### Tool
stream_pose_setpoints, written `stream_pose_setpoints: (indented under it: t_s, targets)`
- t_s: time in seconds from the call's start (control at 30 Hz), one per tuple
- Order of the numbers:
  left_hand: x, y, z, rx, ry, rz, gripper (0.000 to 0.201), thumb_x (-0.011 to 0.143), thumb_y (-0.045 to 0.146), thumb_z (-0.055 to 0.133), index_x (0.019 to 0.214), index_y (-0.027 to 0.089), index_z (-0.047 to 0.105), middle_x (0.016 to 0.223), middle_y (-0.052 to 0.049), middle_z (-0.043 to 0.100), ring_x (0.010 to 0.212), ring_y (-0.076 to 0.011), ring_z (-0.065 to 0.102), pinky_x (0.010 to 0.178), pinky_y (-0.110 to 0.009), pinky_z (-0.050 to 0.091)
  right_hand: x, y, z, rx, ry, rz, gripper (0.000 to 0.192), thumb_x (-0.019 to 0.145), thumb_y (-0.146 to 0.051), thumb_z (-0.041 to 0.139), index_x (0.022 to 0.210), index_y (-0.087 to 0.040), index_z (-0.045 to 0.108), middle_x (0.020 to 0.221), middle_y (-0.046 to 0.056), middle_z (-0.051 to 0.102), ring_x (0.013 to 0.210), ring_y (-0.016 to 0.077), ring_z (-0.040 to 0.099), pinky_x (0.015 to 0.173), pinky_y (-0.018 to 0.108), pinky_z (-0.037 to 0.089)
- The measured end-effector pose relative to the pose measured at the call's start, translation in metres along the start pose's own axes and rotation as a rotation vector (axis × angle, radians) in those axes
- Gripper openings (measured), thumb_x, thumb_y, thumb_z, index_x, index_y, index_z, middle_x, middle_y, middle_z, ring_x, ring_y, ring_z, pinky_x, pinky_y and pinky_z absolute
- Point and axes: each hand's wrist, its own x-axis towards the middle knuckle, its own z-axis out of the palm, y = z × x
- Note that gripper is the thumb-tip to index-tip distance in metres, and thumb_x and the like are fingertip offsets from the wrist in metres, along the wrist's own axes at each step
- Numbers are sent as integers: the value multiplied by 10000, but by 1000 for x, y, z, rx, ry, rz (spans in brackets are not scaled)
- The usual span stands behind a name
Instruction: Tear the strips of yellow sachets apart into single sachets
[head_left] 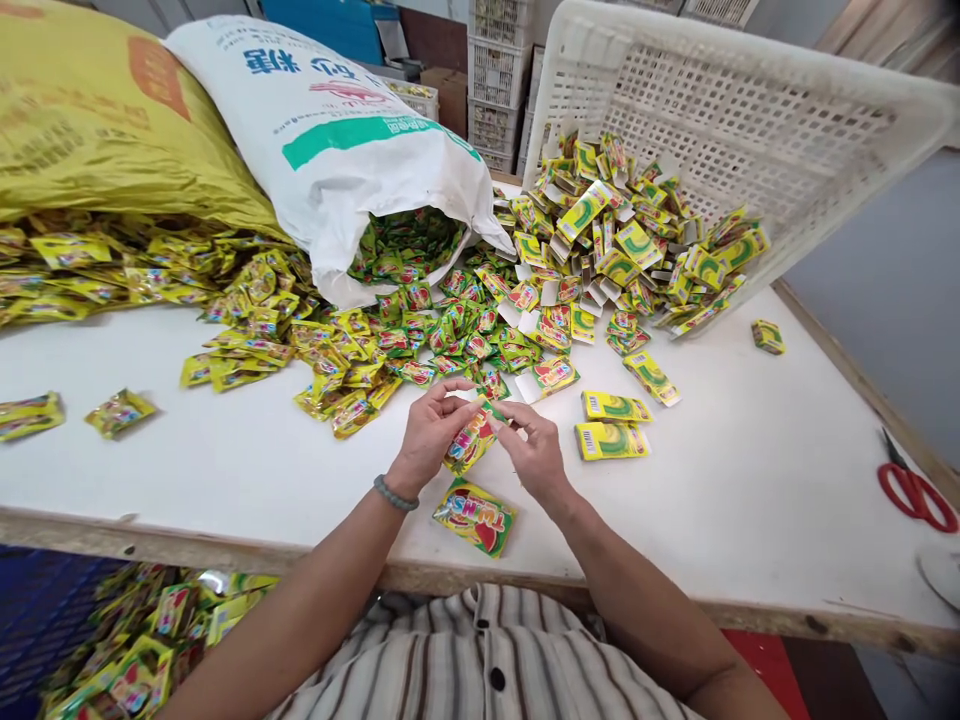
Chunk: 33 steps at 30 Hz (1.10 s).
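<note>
Both my hands hold one small candy box (469, 442), printed in yellow, green and red, above the table near its front edge. My left hand (435, 430) pinches its upper left part, wearing a grey band at the wrist. The fingers of my right hand (531, 440) are closed at the box's upper right end; whether the flap there is folded in I cannot tell. Just below lies another box (474, 517) with "TWINS" lettering, flat on the table. Beyond my fingers spreads a pile of green candy packets (465, 330), with yellow candy packets (337, 370) to its left.
A tipped white basket (750, 110) spills small boxes (630, 245) at the back right. A white sack (315, 110) and a yellow sack (112, 120) lie at the back left. Red-handled scissors (911, 490) rest at the right edge. Below the table sits a blue crate (45, 620).
</note>
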Motion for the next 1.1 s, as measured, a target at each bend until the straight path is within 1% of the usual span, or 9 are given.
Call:
stream_pose_setpoints:
  t_s: [0.13,0.23,0.37,0.5,0.63,0.77,0.87,0.97,1.1]
  targets:
    - [-2,2,-1,18,-56,-65,512,622,380,835,1001,184,551,626,31,647,496,-109,566,478,-189,419,5,6,-1,-63,-7,5,221,850,-366,563,803,-221,723,865,46,723,828,200,630,752,332,486]
    - [-5,5,0,147,-410,-222,412,668,381,804,950,189,573,617,17,648,474,-109,543,448,-185,378,19,17,-13,-270,97,-51,263,888,-388,506,842,-224,706,850,48,709,863,211,606,813,358,475]
    - [-6,6,0,334,-782,-287,301,732,391,741,910,157,675,768,-77,704,656,-174,627,589,-256,468,36,33,-31,-764,106,-130,314,818,-217,551,1107,-224,676,1258,102,606,1202,290,459,981,466,386]
    - [0,5,-5,381,-531,-128,269,745,402,707,825,146,682,798,-75,693,782,-198,641,736,-294,489,41,43,-44,-1139,-45,-103,390,733,-73,558,1065,-225,696,1448,99,437,1310,339,336,952,492,384]
    - [8,1,-12,547,-225,23,306,743,443,678,838,153,652,786,-58,681,748,-204,633,696,-313,499,41,41,-49,-1250,21,-148,272,829,-56,477,913,-167,711,1277,142,574,1171,296,460,890,427,411]
    - [8,-5,-9,800,-65,335,583,702,508,725,1165,174,605,1205,-128,636,1078,-283,596,894,-405,496,35,14,-34,-914,228,-324,167,880,-167,525,846,-188,688,1056,107,645,1015,238,531,891,393,431]
    - [7,-7,-5,834,-83,541,731,728,525,711,1330,176,487,1403,-147,499,1298,-296,450,1060,-434,390,28,-13,-9,-553,142,-369,130,882,-232,568,793,-207,658,947,60,667,953,196,584,867,347,471]
    - [8,-4,-8,818,-8,447,451,854,470,574,1183,162,589,1161,-137,664,1094,-271,607,947,-404,467,28,-24,10,-363,-1,-350,181,926,-266,511,853,-209,666,925,44,698,920,169,636,833,312,509]
    - [14,10,-29,625,280,289,378,801,469,644,995,145,635,828,-75,699,743,-214,652,724,-330,515,40,3,14,-600,-57,-395,344,981,-302,393,1220,-185,611,1252,106,640,1228,203,544,1060,392,410]
